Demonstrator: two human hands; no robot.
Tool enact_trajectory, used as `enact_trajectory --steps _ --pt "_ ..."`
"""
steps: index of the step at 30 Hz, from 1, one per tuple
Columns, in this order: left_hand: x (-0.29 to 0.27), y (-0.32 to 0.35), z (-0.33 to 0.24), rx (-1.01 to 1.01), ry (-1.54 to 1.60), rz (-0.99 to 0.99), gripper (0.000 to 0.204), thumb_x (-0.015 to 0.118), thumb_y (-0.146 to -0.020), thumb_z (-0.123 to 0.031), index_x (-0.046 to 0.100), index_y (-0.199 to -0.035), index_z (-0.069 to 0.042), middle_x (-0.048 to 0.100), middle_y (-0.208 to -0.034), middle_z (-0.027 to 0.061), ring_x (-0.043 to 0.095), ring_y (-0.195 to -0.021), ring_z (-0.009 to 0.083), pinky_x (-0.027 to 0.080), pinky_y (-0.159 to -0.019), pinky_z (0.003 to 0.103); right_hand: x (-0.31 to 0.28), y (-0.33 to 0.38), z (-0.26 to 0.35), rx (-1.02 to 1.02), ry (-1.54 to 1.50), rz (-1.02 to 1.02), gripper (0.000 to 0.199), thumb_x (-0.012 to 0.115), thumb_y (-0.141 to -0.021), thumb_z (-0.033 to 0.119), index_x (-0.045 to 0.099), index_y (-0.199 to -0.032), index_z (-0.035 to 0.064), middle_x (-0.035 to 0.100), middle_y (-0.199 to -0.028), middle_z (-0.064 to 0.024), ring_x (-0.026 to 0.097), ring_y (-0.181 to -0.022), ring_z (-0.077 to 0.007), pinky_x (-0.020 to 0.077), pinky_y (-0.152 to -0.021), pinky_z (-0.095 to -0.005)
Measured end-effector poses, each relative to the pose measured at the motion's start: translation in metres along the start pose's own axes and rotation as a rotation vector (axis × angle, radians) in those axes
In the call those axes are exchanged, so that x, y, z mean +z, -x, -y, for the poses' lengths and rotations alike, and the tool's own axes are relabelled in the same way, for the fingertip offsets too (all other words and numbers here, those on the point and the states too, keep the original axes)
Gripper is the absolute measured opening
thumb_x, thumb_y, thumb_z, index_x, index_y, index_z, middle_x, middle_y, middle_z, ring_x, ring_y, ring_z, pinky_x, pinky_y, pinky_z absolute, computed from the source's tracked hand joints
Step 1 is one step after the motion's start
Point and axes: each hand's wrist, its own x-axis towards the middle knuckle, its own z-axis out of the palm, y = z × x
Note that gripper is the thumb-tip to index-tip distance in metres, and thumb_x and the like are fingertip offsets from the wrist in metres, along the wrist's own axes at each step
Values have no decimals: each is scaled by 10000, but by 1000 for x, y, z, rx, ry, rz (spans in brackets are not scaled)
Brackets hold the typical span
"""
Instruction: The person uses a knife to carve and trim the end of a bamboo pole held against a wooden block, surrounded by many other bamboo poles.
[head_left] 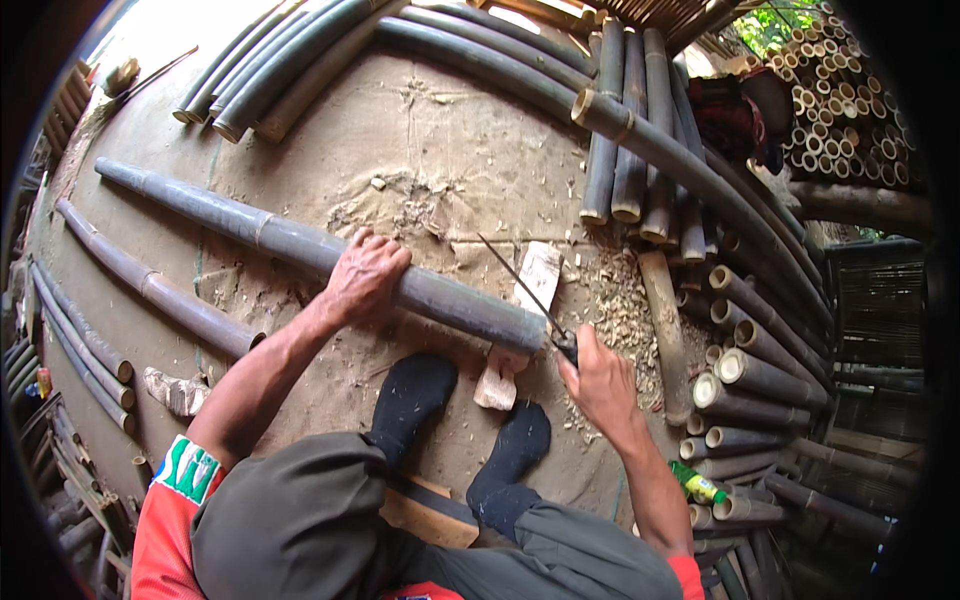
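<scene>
Bamboo is everywhere around this packed-earth floor [440, 130]: long poles [290, 60] lie along its far edge, another bundle [640, 150] is heaped toward the far right corner, and a stack of cut lengths [750, 380] with open ends crowds the right side. Across the middle of the floor lies one long grey-green bamboo pole [250, 228], running from the far left down to a cut end just in front of the seated person's black-socked feet [415, 395]. The person's left hand [365, 275] is clamped over the top of that pole, fingers curled round it, pressing it down. The right hand [600, 382] is closed tight around the handle of a long thin blade [520, 285], which rises up and away to the left, its lower part right at the pole's cut end; whether the edge actually touches the bamboo I cannot tell. A pale block of wood [497, 380] sits under that end, between the feet and the pole, and shavings [620, 310] are scattered just to the right. A green bottle [697, 484] lies near the right forearm.
</scene>
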Motion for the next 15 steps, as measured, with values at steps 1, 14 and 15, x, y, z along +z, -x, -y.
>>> enact_trajectory --steps 1,14,15 --pt "3 3 0 6 -30 -29 205 688 -854 -184 651 -1030 -85 686 -1010 111 692 -1091 307 454 -1124 500 -6 -2 11 -35 -63 -72 332 806 -1008 180 538 -1113 15 742 -870 -238 752 -687 -423 597 -604 -487" --pt "12 8 -3 44 -86 -214 248 682 -865 -198 668 -1081 -78 686 -1026 110 692 -1080 295 483 -1082 483 -13 0 20 -81 -90 -114 379 814 -1006 190 539 -1164 -17 746 -906 -235 773 -719 -421 607 -625 -495" --pt "10 7 -4 42 -78 -213 248 679 -867 -198 667 -1084 -79 685 -1027 110 692 -1080 296 482 -1082 481 -16 0 21 -180 -126 -216 392 814 -1006 192 543 -1186 -27 747 -914 -232 775 -721 -411 605 -627 -489"
